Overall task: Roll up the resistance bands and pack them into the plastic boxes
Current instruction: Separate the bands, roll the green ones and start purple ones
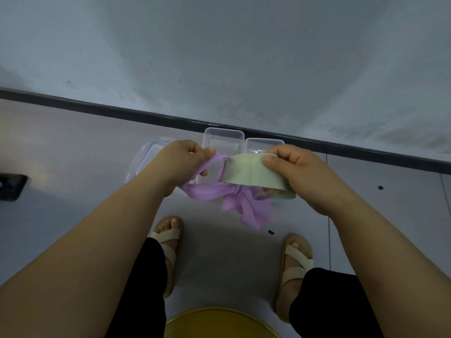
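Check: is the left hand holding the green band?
No, the left hand pinches the purple band, while the right hand pinches the green band.

One wide-angle camera, worn on the head, looks steeply down and forward at the floor (73, 147). The plastic boxes (223, 137) sit at mid-frame. The left hand (181, 159) and right hand (295, 167) are close under the lens, on the near side of the boxes, and the sandalled feet (168, 237) are even nearer. Just beyond the boxes runs the skirting board (146, 115), then the wall (219, 57).
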{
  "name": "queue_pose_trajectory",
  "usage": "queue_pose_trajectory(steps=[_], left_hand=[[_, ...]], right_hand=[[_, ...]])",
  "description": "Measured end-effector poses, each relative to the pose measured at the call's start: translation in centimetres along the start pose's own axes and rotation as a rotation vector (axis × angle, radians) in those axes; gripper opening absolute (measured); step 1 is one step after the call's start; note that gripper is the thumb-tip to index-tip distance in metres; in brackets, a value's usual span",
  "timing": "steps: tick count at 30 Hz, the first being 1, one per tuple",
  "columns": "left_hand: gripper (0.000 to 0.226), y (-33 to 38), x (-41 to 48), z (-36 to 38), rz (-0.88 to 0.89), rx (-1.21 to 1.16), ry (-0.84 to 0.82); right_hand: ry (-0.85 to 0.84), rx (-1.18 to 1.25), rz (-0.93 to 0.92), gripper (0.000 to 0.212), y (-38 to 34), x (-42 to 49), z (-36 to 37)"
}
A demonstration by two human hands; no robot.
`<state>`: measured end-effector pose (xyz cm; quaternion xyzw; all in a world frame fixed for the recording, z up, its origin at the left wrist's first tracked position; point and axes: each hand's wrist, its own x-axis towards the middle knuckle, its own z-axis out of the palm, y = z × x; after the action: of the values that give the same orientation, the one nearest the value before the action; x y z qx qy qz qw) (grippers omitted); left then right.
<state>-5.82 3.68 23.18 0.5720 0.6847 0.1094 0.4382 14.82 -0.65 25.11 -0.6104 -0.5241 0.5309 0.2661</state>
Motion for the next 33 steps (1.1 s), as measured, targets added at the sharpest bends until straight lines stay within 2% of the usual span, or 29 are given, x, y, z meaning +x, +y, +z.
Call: queue_pose_trajectory(steps=[4, 8, 11, 13, 15, 16, 18, 20, 23, 24, 30, 33], left_hand=[[0.031, -0.5, 0.8, 0.1, -0.036, -0.039, 0.131], [0.051, -0.4, 0.4, 0.4, -0.086, -0.179, 0.093], [0.068, 0.3, -0.8, 0.6, -0.167, -0.368, -0.131], [0.071, 0.8, -1.7, 1.2, -0.135, -0.287, -0.367], [0.060, 1.1, -2.1, 2.2, -0.023, -0.213, -0.485], [0.048, 1.1, -2.1, 2.7, 0.024, -0.208, -0.471], [0.025, 1.0, -1.8, 3.2, 0.068, -0.227, -0.328], [0.018, 0.6, -1.2, 3.0, 0.052, -0.302, -0.213], [0.023, 0.3, -0.6, 1.9, 0.028, -0.372, -0.233], [0.024, 0.3, -0.5, 1.5, 0.027, -0.382, -0.252], [0.015, 0.2, -0.3, -0.3, 0.065, -0.343, -0.211], [0.016, 0.4, -0.6, -0.3, 0.084, -0.442, -0.265]], right_hand=[[-0.028, 0.184, 0.010, 0.017, -0.5, -0.1, 0.5], [-0.072, 0.307, 0.003, 0.017, -0.9, -0.1, 0.7], [-0.053, 0.408, 0.016, 0.015, -1.0, 0.0, 0.6], [-0.038, 0.505, 0.024, 0.015, -1.2, 0.0, 0.7], [-0.033, 0.599, 0.033, 0.015, -1.5, 0.0, 0.8], [-0.031, 0.635, 0.044, 0.016, -1.6, -0.1, 0.8], [0.000, 0.673, 0.058, 0.016, -1.7, 0.0, 0.6], [0.118, 0.567, 0.033, 0.015, -1.4, 0.2, 0.1], [0.360, 0.281, 0.023, 0.001, -0.4, 0.8, -1.4], [0.397, 0.220, 0.026, 0.004, 0.0, 1.0, -2.0], [0.311, 0.038, 0.046, 0.005, 0.9, 1.1, -2.5], [0.240, -0.153, 0.077, 0.024, 1.1, 1.2, -2.1]])
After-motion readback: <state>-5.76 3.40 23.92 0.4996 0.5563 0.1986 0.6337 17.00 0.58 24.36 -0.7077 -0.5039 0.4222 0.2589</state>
